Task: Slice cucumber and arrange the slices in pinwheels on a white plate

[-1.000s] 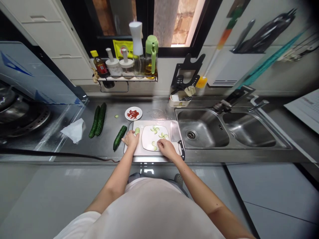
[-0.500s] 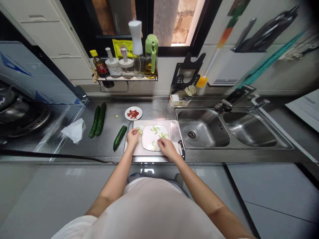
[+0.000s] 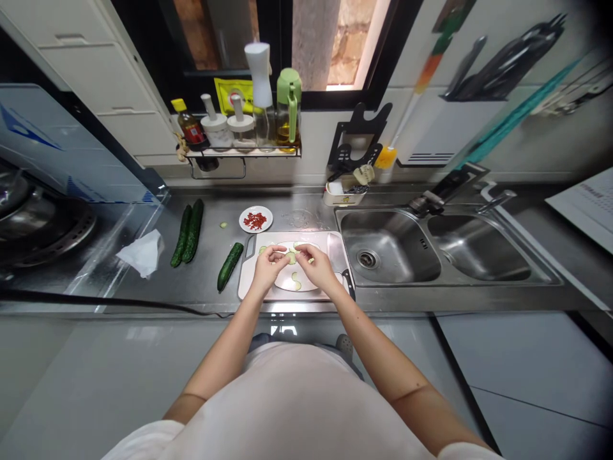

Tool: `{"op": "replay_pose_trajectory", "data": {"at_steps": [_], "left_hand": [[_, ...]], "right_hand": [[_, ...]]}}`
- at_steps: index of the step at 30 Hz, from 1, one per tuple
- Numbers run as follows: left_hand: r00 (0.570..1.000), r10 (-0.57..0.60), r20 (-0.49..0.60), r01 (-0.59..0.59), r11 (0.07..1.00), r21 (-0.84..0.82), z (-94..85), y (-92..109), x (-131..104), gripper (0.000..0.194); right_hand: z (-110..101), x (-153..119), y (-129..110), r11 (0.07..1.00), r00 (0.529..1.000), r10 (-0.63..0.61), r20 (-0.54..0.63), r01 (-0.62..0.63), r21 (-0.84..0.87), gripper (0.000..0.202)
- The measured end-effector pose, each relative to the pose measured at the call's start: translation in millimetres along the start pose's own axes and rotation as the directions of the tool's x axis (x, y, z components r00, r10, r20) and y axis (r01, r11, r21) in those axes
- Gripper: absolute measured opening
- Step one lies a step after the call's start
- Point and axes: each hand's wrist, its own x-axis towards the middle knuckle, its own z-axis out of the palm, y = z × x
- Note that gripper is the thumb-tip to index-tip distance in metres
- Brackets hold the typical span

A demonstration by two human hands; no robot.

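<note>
My left hand (image 3: 269, 267) and my right hand (image 3: 316, 267) meet over the white plate (image 3: 280, 285). Between their fingertips is a pale green cucumber slice (image 3: 292, 257), pinched from both sides. Curved cucumber pieces (image 3: 296, 281) lie on the plate near its front, and others behind are partly hidden by my fingers. The plate rests on a light cutting board (image 3: 249, 279). At the board's right edge a knife's black handle (image 3: 349, 284) shows. Just left of the board lies a cucumber (image 3: 230, 266).
Two whole cucumbers (image 3: 188, 233) lie farther left, beside a crumpled white cloth or tissue (image 3: 142, 253). Behind the board stands a small plate (image 3: 269, 220) of chopped red pieces. A double sink (image 3: 390, 246) is on the right. Above hangs a rack (image 3: 244, 153) with bottles.
My left hand has moved right from the board's left side, bringing a cucumber slice over the plate. My right hand has lifted from the plate's front and come to the slice.
</note>
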Motion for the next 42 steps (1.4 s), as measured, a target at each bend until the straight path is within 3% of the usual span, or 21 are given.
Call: {"op": "replay_pose_trajectory", "data": {"at_steps": [7,17,19,21,23,25,27,28,37,42], "left_hand": [[1.000,0.011,0.029,-0.011,1.000,0.020,5.4,13,-5,0.037],[0.998,-0.018,0.061,0.020,0.999,-0.030,8.5,12,-5,0.042],[0.999,-0.046,0.021,0.047,0.998,-0.037,8.1,12,-5,0.041],[0.988,-0.152,0.011,0.152,0.987,-0.049,7.2,13,-6,0.041],[0.933,-0.343,0.106,0.354,0.930,-0.102,6.8,13,-7,0.047],[0.820,-0.496,0.285,0.553,0.816,-0.169,7.7,13,-10,0.052],[0.721,-0.547,0.425,0.669,0.709,-0.223,9.7,12,-12,0.052],[0.694,-0.551,0.463,0.698,0.672,-0.247,10.9,12,-12,0.051],[0.627,-0.505,0.593,0.768,0.530,-0.360,12.7,18,-11,0.044],[0.643,-0.493,0.586,0.754,0.542,-0.372,11.4,30,-12,0.036]], "right_hand": [[1,2,-3,0.998,1.000,0.008,0.003,-0.008,0.067,0.020],[0,3,-8,0.980,0.998,0.048,0.051,-0.057,0.191,0.016],[-2,5,-10,0.973,0.998,0.059,0.022,-0.063,0.222,0.018],[-4,6,-11,0.968,0.998,0.064,-0.005,-0.061,0.243,0.020],[-5,6,-12,0.965,0.998,0.055,-0.015,-0.049,0.256,0.021],[-7,5,-14,0.961,0.999,0.041,-0.008,-0.037,0.273,0.023],[-8,4,-15,0.956,0.999,0.033,0.010,-0.035,0.291,0.024],[-8,4,-16,0.955,0.999,0.031,0.020,-0.035,0.295,0.024],[-13,2,-22,0.967,0.998,-0.001,0.058,-0.014,0.255,0.027],[-17,2,-29,0.971,0.995,-0.072,0.063,0.055,0.232,0.026]]}}
